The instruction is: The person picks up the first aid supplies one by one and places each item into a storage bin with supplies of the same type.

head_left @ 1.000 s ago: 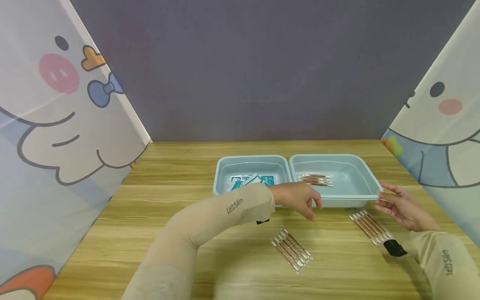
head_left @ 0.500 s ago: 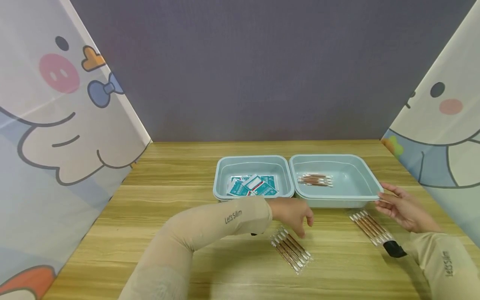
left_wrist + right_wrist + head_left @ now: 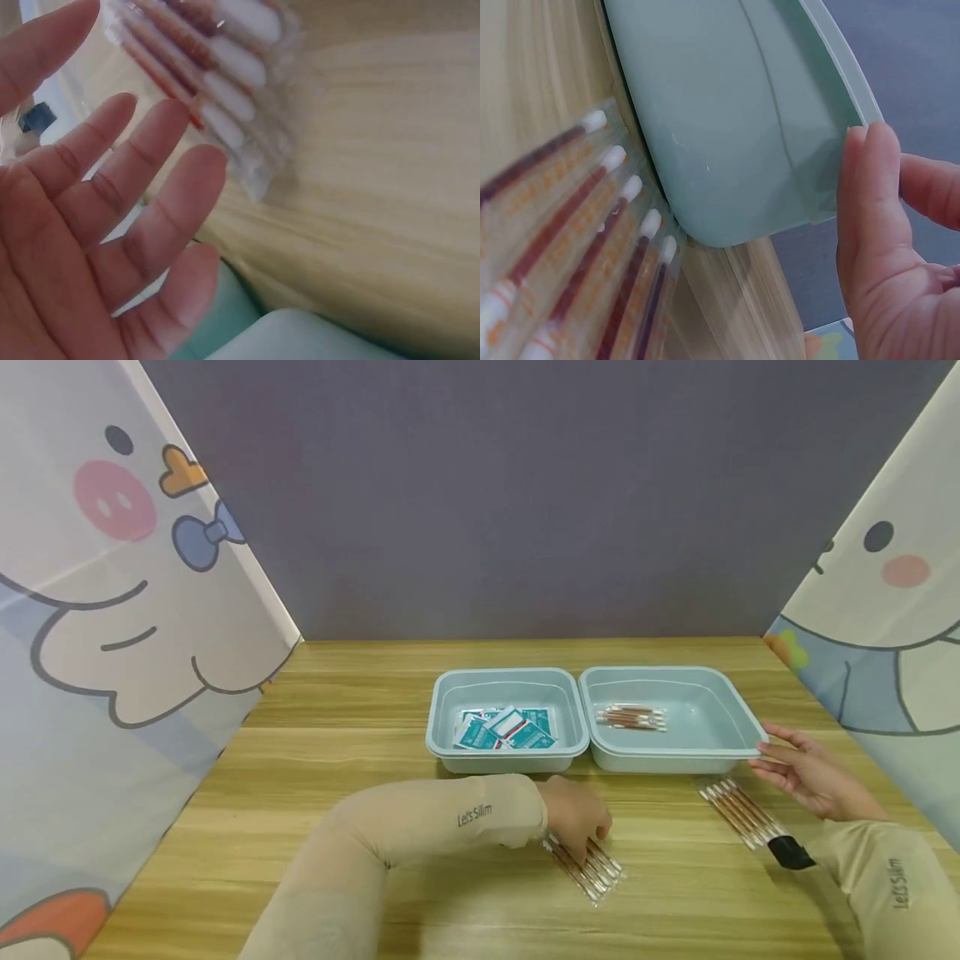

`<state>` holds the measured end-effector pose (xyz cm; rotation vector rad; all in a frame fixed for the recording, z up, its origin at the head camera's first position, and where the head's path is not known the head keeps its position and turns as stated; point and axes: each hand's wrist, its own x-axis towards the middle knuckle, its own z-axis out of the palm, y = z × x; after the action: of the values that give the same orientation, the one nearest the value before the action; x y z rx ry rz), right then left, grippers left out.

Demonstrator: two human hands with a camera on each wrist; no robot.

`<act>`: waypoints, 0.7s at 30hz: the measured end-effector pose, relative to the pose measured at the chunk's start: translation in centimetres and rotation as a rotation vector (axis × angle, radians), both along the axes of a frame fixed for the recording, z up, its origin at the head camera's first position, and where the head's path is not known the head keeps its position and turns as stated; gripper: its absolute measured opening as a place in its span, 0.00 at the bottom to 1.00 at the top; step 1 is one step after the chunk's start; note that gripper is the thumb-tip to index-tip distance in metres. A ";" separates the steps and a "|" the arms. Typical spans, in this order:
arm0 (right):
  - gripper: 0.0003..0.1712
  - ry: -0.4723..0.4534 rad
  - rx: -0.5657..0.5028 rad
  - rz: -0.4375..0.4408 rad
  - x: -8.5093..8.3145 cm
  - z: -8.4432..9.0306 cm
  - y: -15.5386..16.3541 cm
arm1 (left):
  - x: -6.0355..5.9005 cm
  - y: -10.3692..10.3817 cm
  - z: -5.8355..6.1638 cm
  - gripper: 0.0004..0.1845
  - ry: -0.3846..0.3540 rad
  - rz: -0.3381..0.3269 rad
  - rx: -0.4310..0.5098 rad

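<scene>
Both hands are low over the wooden tabletop (image 3: pixel 360 760). In the head view the left hand (image 3: pixel 577 814) rests on the near clear packet of brown-stemmed cotton swabs (image 3: pixel 592 864), which lies flat in front of the left pale blue plastic tray (image 3: pixel 444 743); whether its fingers already pinch the packet cannot be told from here. That tray holds teal and white sachets (image 3: pixel 506 729). The right hand (image 3: pixel 806 772) lies with fingers extended, touching the near right corner of the right pale blue plastic tray (image 3: pixel 738 722), which holds one swab packet (image 3: pixel 632 717). A second clear swab packet (image 3: pixel 738 814) lies on the tabletop just beside this hand.

In the left wrist view the left hand (image 3: pixel 90 240) shows a spread palm with straight fingers, holding nothing, its fingertips over the edge of the near packet (image 3: pixel 217 90).

In the right wrist view the right hand (image 3: pixel 889 247) has its straight fingers against the rim of the right tray (image 3: pixel 727 135), and the second packet (image 3: pixel 577 240) lies touching or nearly touching the tray's wall.

The likely trouble is the slick flat wrapper: flat fingers may only slide the near packet along the wood instead of lifting it. A push from the right hand could also shift the light tray.
</scene>
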<state>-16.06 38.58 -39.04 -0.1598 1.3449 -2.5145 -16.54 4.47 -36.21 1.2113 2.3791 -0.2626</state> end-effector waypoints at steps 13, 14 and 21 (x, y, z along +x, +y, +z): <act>0.20 0.009 -0.002 -0.008 0.0 0.1 0.1 | 0.2 -0.4 -0.6 0.16 0.024 -0.060 0.023; 0.20 0.003 0.006 -0.011 0.1 0.1 0.1 | 0.2 -0.4 -0.7 0.15 0.036 -0.065 0.022; 0.20 0.011 0.046 -0.010 0.2 0.0 0.1 | 0.8 -0.3 -0.9 0.12 0.121 -0.117 0.010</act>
<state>-15.89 38.69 -39.01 -0.1578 1.4100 -2.4914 -15.71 4.14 -37.09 1.3776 2.4168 -0.3708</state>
